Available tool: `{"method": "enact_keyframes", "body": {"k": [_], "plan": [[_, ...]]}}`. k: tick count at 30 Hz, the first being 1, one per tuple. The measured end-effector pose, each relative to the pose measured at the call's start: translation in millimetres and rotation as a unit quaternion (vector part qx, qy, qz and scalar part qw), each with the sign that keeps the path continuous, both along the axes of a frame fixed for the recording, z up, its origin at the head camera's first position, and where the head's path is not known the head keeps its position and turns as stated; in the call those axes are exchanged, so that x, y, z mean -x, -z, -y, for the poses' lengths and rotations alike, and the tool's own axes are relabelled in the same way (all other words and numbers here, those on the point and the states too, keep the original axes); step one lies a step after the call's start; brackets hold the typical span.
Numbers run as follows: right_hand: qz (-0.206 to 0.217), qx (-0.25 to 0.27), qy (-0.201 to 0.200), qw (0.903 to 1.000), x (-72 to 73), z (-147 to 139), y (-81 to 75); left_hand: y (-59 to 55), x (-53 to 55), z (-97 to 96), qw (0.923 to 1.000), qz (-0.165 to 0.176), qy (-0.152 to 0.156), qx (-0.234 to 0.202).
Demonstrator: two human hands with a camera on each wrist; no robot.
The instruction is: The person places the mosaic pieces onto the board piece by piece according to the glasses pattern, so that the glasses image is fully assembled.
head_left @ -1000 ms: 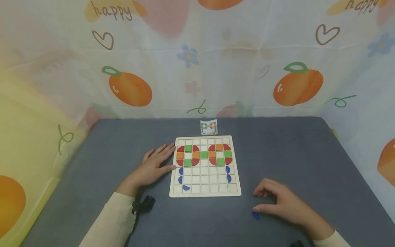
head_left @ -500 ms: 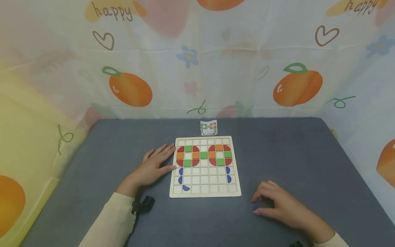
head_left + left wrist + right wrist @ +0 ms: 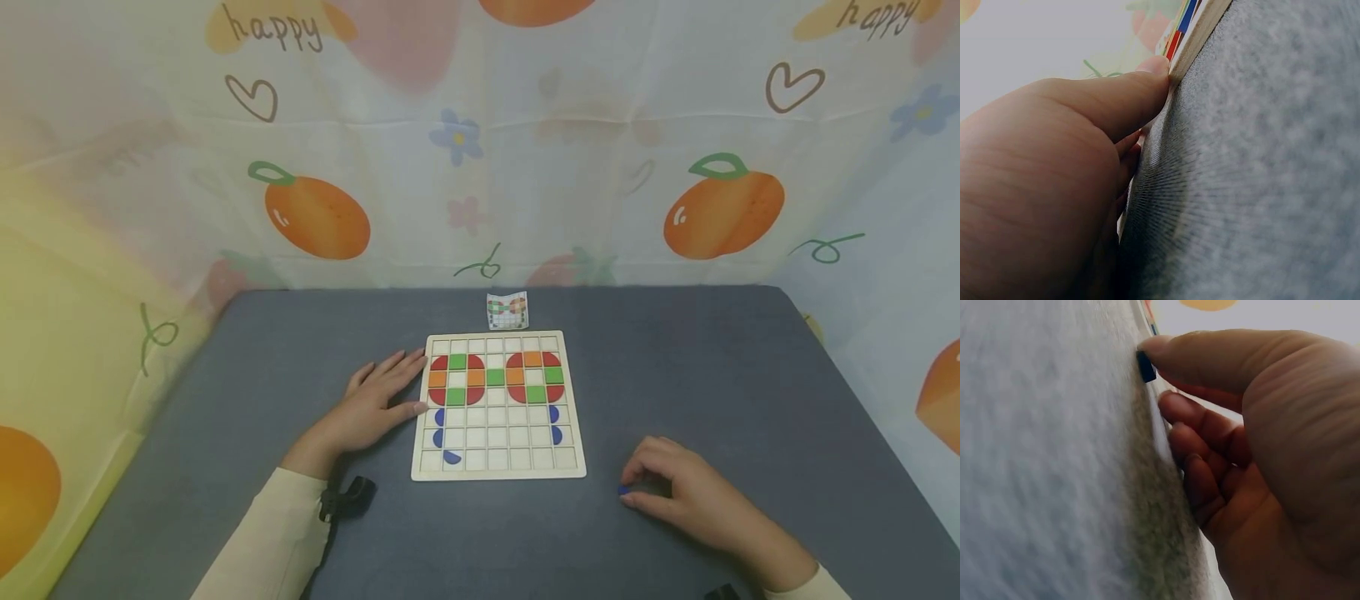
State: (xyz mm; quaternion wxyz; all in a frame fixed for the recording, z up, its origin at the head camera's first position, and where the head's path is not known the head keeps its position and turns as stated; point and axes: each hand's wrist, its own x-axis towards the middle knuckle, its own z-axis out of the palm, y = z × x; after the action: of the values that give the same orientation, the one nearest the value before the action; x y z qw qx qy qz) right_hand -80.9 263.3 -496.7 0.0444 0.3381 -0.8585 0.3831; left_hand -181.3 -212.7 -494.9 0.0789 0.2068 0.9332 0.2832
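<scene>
A square wooden grid board [image 3: 497, 437] lies on the table. Red quarter-round pieces, green squares [image 3: 495, 377] and orange squares form two rings joined by one green square. Several blue half-round pieces [image 3: 557, 435] sit below the rings at both sides, and one of them [image 3: 452, 457] lies tilted in the bottom row. My left hand [image 3: 371, 408] rests with spread fingers at the board's left edge, its thumb [image 3: 1129, 103] touching the rim. Right of the board, my right hand [image 3: 686, 496] pinches another blue half-round piece [image 3: 1146, 367] between thumb and index finger, close over the tabletop.
A small printed pattern card [image 3: 507, 310] lies just behind the board. The dark grey table [image 3: 300, 333] ends at a patterned cloth backdrop [image 3: 570, 192]. A black wrist camera [image 3: 348, 497] is strapped to my left wrist.
The blue half-round piece lay under my right thumb on the table. My right thumb and fingers have closed on it, and it has moved slightly away from me. My left hand stays put.
</scene>
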Motion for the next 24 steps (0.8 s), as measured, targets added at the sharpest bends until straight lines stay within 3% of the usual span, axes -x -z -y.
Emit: {"method": "enact_keyframes", "body": {"k": [11, 19, 24], "plan": [[-0.009, -0.024, -0.002, 0.9997, -0.7, 2, -0.4, -1.7, -0.1, 0.9, 1.0, 0.005, 0.004, 0.005], [0.008, -0.032, 0.004, 0.9994, -1.1, 10, 0.7, -0.8, 0.0, 3.8, 1.0, 0.004, 0.003, 0.006], [-0.007, -0.024, 0.017, 0.9995, -0.6, 16, 1.9, -0.6, 0.3, 3.2, 1.0, 0.003, 0.009, 0.002]]}}
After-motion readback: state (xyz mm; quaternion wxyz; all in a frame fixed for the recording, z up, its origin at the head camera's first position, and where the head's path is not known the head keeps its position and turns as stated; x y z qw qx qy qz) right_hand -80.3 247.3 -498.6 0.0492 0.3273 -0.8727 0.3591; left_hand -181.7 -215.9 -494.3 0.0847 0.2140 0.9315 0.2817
